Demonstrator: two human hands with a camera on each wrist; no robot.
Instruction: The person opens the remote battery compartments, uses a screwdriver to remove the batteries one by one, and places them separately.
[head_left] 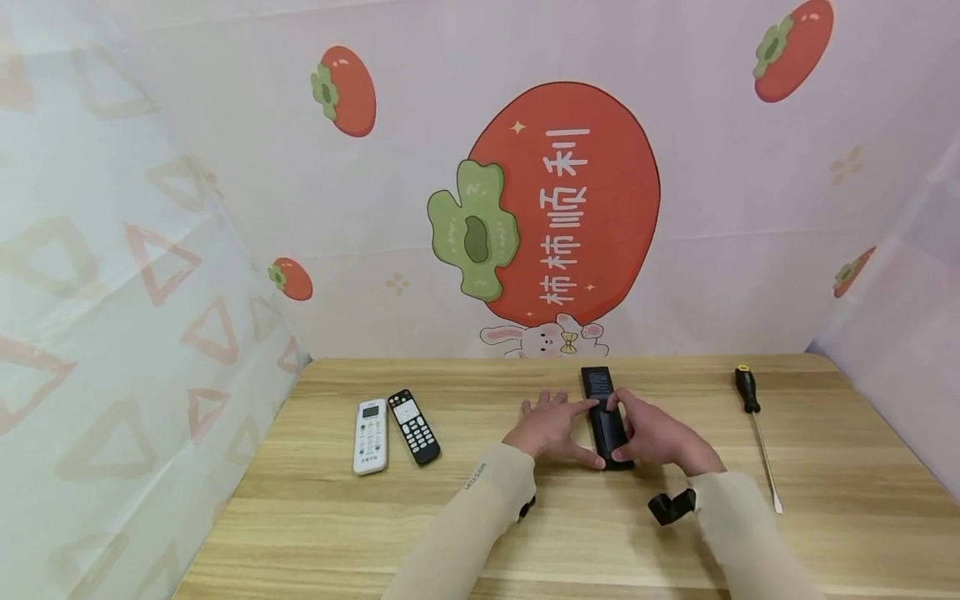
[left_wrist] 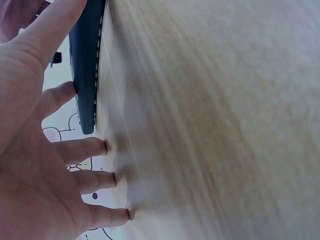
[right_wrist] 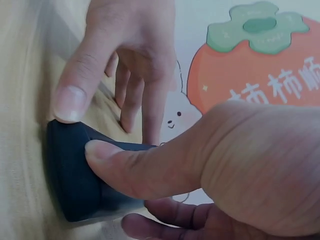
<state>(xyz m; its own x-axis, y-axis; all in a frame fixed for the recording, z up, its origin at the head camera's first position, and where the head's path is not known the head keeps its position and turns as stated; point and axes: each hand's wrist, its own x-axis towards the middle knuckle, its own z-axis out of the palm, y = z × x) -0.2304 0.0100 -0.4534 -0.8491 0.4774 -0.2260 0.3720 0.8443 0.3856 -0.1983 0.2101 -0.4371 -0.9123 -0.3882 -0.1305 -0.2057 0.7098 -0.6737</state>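
A black remote control (head_left: 609, 427) lies face down on the wooden table, its printed label at the far end. My left hand (head_left: 550, 429) is spread beside it. Its thumb rests on the near end and its index finger touches the remote's left side, while the other fingertips stand on the table in the left wrist view. From the right, my right hand (head_left: 660, 433) holds the remote. In the right wrist view its thumb (right_wrist: 120, 167) presses on the back near the end, with curled fingers along the far side. The index fingertip touches farther up the back.
To the left lie a white remote control (head_left: 371, 437) and a black remote with pale buttons (head_left: 415, 427), side by side. A screwdriver (head_left: 746, 390) with a black and yellow handle lies at the right. A printed cloth backdrop (head_left: 420, 250) rises behind the table (head_left: 300, 525).
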